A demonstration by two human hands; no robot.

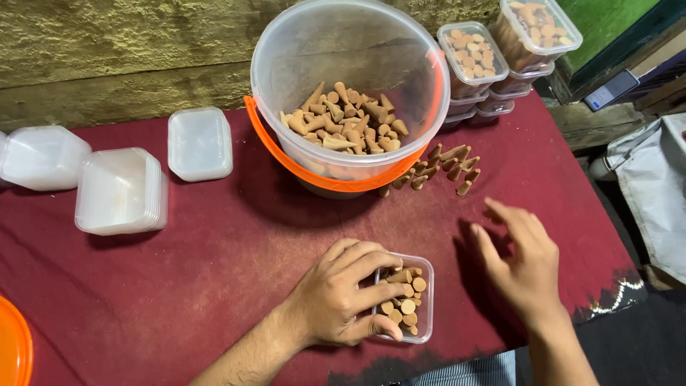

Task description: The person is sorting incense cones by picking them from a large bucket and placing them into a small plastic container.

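Brown cones already nearly fill the small clear box clamped under the left hand, while loose cones lie beyond the open, empty right hand, several filled boxes stacked farther off.

A small clear plastic box stood upright near the tabletop's front edge, nearly filled with brown clay-coloured cones lying jumbled.

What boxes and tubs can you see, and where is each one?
Small clear box: under the left hand, part-filled with brown cones.
Big clear bucket: middle back, orange handle.
Stacked clear filled boxes: back right.
Empty box stacks: left.
White lid: beside the bucket.
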